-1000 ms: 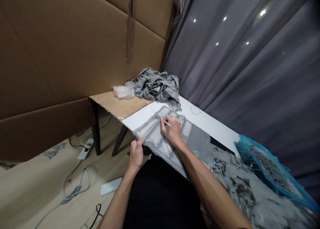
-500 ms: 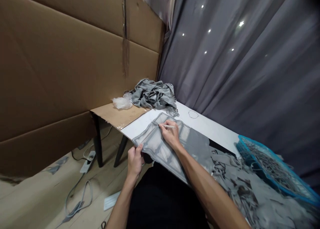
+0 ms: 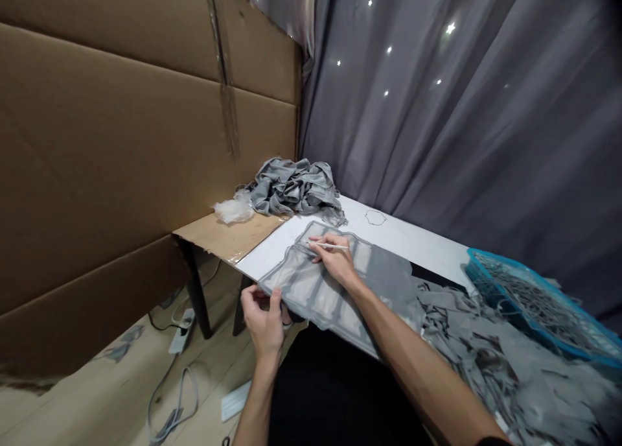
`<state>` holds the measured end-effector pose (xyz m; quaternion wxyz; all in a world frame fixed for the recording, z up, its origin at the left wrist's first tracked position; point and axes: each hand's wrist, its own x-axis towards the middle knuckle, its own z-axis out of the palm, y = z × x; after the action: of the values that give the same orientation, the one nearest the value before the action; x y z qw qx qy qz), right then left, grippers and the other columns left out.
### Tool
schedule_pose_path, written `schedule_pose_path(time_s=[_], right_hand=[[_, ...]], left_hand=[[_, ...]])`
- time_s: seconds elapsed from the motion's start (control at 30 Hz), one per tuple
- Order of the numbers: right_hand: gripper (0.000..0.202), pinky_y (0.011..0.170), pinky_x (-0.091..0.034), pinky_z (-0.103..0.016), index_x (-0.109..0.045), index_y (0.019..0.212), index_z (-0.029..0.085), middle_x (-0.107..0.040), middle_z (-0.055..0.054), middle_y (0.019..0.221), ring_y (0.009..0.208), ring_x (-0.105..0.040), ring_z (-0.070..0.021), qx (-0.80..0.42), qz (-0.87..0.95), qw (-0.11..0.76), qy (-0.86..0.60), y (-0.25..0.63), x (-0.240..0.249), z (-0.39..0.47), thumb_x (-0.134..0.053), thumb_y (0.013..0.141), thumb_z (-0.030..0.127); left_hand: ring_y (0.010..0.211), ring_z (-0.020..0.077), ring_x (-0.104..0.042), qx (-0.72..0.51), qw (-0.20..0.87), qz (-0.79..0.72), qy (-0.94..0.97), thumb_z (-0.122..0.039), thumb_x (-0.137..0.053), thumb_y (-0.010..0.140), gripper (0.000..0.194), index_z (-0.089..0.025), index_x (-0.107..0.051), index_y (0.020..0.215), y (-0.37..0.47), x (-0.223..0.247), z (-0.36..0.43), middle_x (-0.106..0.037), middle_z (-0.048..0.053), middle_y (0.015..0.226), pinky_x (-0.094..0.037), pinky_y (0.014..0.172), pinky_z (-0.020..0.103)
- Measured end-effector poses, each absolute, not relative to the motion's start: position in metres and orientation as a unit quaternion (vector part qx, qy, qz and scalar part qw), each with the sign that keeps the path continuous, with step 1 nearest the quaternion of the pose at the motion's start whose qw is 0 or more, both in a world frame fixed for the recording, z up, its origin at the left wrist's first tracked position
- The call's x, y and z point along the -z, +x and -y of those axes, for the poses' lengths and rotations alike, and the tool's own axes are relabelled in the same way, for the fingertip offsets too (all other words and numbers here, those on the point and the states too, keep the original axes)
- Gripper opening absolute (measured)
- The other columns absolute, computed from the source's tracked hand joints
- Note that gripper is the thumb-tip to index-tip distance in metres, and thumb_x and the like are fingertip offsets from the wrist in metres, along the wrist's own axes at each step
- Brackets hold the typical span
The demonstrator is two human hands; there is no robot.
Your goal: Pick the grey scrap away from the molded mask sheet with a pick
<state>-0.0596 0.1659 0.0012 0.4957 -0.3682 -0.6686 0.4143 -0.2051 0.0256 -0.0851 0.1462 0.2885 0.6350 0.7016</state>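
A grey fabric piece with pale, see-through panels and darker grey edging [image 3: 311,284] lies flat over the table's near edge. On its upper left part rests my right hand [image 3: 335,258], its fingers pinching a slim white pen-like tool [image 3: 333,246] whose tip points left. What kind of tool it is, I cannot make out. My left hand [image 3: 265,319] is at the near left corner of the piece, thumb and fingers apart, with nothing visible between them. Several grey fabric pieces with dark strips [image 3: 476,355] are heaped to the right.
A crumpled grey cloth pile [image 3: 296,187] and a clear plastic bag [image 3: 236,207] lie at the back. A blue basket [image 3: 529,281] of grey cords stands right. A thin loop [image 3: 376,218] lies on the white table [image 3: 413,235]. Cardboard [image 3: 121,141] rises left; a power strip [image 3: 182,332] is on the floor.
My left hand has loosened from the corner of the fabric piece, its thumb and fingers now apart. My right hand still holds the white tool, slightly shifted. The view has turned a little.
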Motion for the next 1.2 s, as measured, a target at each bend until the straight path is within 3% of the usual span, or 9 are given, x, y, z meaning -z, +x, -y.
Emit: schedule_pose_path(time_s=[0.1, 0.2, 0.27, 0.33, 0.47, 0.7, 0.93, 1.2], right_hand=[[0.025, 0.071, -0.067, -0.033, -0.078, 0.074, 0.023, -0.089, -0.010, 0.108, 0.087, -0.084, -0.0252, -0.401, 0.708, 0.463, -0.350, -0.054, 0.001, -0.165, -0.084, 0.088, 0.043], [0.022, 0.083, -0.066, -0.036, -0.078, 0.073, 0.023, -0.089, -0.010, 0.105, 0.098, -0.085, -0.0279, -0.367, 0.745, 0.436, -0.347, -0.045, -0.001, -0.164, -0.084, 0.088, 0.037], [0.021, 0.087, -0.065, -0.037, -0.079, 0.073, 0.023, -0.089, -0.010, 0.103, 0.101, -0.085, -0.0284, -0.362, 0.762, 0.417, -0.338, -0.040, -0.004, -0.164, -0.084, 0.088, 0.037], [0.020, 0.089, -0.065, -0.038, -0.080, 0.075, 0.023, -0.089, -0.010, 0.103, 0.100, -0.085, -0.0281, -0.365, 0.771, 0.403, -0.333, -0.037, -0.007, -0.163, -0.084, 0.089, 0.038], [0.022, 0.089, -0.064, -0.038, -0.079, 0.073, 0.024, -0.089, -0.010, 0.102, 0.098, -0.085, -0.0281, -0.368, 0.781, 0.385, -0.326, -0.035, -0.010, -0.163, -0.084, 0.088, 0.039], [0.023, 0.080, -0.063, -0.036, -0.082, 0.074, 0.023, -0.089, -0.010, 0.099, 0.087, -0.083, -0.0261, -0.363, 0.798, 0.367, -0.310, -0.029, -0.010, -0.167, -0.087, 0.088, 0.041], [0.025, 0.078, -0.064, -0.039, -0.087, 0.086, 0.023, -0.089, -0.011, 0.100, 0.084, -0.082, -0.0272, -0.321, 0.823, 0.359, -0.301, -0.029, -0.010, -0.162, -0.084, 0.095, 0.047], [0.033, 0.073, -0.062, -0.035, -0.084, 0.075, 0.023, -0.089, -0.011, 0.100, 0.081, -0.081, -0.0254, -0.343, 0.821, 0.352, -0.291, -0.027, -0.012, -0.164, -0.086, 0.093, 0.051]], left_hand=[[0.093, 0.0242, -0.057, -0.688, -0.025, -0.660, 0.301, -0.046, -0.075, 0.089, 0.035, -0.026, -0.052, 0.107, -0.197, 0.070, -0.015, -0.055, 0.002, 0.104, -0.051, 0.088, 0.039], [0.107, 0.0307, -0.063, -0.631, -0.155, -0.638, 0.414, -0.030, -0.067, 0.099, 0.017, -0.024, -0.059, 0.112, -0.180, 0.041, -0.006, -0.064, 0.009, 0.106, -0.051, 0.096, 0.044], [0.113, 0.0309, -0.069, -0.566, -0.126, -0.639, 0.505, -0.024, -0.059, 0.105, 0.014, -0.024, -0.065, 0.117, -0.169, 0.021, -0.006, -0.073, 0.011, 0.114, -0.050, 0.100, 0.046], [0.122, 0.0320, -0.071, -0.480, -0.086, -0.648, 0.585, -0.021, -0.057, 0.106, 0.023, -0.023, -0.070, 0.125, -0.162, 0.007, -0.011, -0.077, 0.012, 0.127, -0.049, 0.109, 0.049], [0.144, 0.0355, -0.064, -0.383, -0.048, -0.662, 0.643, -0.018, -0.054, 0.106, 0.039, -0.014, -0.070, 0.141, -0.163, 0.007, -0.021, -0.074, 0.018, 0.149, -0.043, 0.125, 0.053], [0.146, 0.0359, -0.064, -0.369, -0.044, -0.669, 0.643, -0.022, -0.053, 0.107, 0.048, -0.014, -0.067, 0.153, -0.166, 0.019, -0.019, -0.072, 0.017, 0.155, -0.046, 0.124, 0.053], [0.149, 0.0378, -0.061, -0.359, -0.030, -0.674, 0.645, -0.023, -0.052, 0.108, 0.050, -0.011, -0.067, 0.154, -0.165, 0.018, -0.021, -0.070, 0.017, 0.159, -0.045, 0.126, 0.058], [0.148, 0.0377, -0.062, -0.364, -0.038, -0.676, 0.640, -0.022, -0.054, 0.106, 0.049, -0.011, -0.068, 0.153, -0.164, 0.019, -0.021, -0.071, 0.017, 0.157, -0.046, 0.125, 0.058]])
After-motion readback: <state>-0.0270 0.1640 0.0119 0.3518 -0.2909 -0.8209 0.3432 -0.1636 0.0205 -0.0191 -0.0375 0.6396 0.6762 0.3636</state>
